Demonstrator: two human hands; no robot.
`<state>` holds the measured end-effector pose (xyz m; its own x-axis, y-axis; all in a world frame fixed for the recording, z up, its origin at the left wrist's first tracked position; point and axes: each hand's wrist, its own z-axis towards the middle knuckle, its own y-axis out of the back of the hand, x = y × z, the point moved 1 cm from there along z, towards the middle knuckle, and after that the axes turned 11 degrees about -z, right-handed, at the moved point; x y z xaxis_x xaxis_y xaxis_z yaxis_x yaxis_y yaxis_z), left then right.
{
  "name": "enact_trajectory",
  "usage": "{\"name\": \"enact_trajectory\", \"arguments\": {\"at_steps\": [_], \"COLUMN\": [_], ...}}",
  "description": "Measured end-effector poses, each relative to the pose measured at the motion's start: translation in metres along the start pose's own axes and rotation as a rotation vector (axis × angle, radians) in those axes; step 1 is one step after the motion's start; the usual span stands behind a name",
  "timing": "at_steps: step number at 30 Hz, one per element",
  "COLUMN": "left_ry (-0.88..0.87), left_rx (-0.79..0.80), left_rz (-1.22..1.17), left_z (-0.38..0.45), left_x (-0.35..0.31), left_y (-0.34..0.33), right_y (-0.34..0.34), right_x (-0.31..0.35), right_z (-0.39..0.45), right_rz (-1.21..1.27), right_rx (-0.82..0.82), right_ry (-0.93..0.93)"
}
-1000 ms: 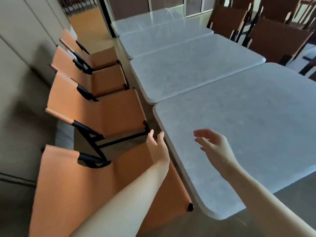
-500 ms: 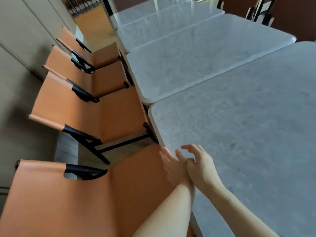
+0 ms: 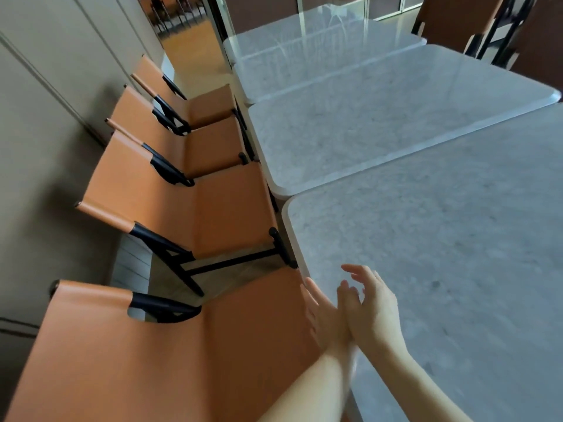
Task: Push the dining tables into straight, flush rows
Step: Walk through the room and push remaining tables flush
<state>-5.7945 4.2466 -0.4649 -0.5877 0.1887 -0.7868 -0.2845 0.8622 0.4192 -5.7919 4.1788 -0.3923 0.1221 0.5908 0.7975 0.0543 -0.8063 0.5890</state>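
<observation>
Marble-look nearest table (image 3: pixel 441 254), left hand (image 3: pixel 324 318) and right hand (image 3: pixel 370 303) at its edge, fingers loosely spread, gripping nothing

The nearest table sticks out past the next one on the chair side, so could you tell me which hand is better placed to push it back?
Probably the left hand: it lies along the nearest table's chair-side edge, while the right hand hovers above the top.
</observation>
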Motion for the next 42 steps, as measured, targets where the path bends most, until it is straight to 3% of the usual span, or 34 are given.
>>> {"name": "enact_trajectory", "arguments": {"at_steps": [2,4,15,21,25,32,42], "left_ry": [0.093,0.082,-0.426,-0.562,-0.622,-0.700,-0.733], "left_rx": [0.140,0.193,0.166,0.165,0.279,0.616,0.978], "left_rz": [-0.361,-0.486,-0.427,-0.433,-0.434,-0.425,-0.362], "left_z": [-0.003,-0.004,-0.059,-0.085,-0.104,-0.153,-0.269], "left_x": [-0.007,-0.011,-0.104,-0.121,-0.120,-0.134,-0.157], "left_y": [0.023,0.055,0.268,0.363,0.391,0.364,0.180], "right_y": [0.011,0.026,0.061,0.035,0.028,0.068,0.237], "right_x": [0.003,0.018,0.161,0.234,0.255,0.227,0.104], "right_z": [-0.004,-0.009,-0.059,-0.109,-0.146,-0.231,-0.304], "right_rz": [0.046,0.076,0.118,0.164,0.254,0.364,0.356], "right_rx": [-0.004,-0.002,-0.024,-0.063,-0.189,-0.448,-0.772], "right_ry": [0.001,0.005,0.235,0.280,0.219,0.024,-0.138]}}
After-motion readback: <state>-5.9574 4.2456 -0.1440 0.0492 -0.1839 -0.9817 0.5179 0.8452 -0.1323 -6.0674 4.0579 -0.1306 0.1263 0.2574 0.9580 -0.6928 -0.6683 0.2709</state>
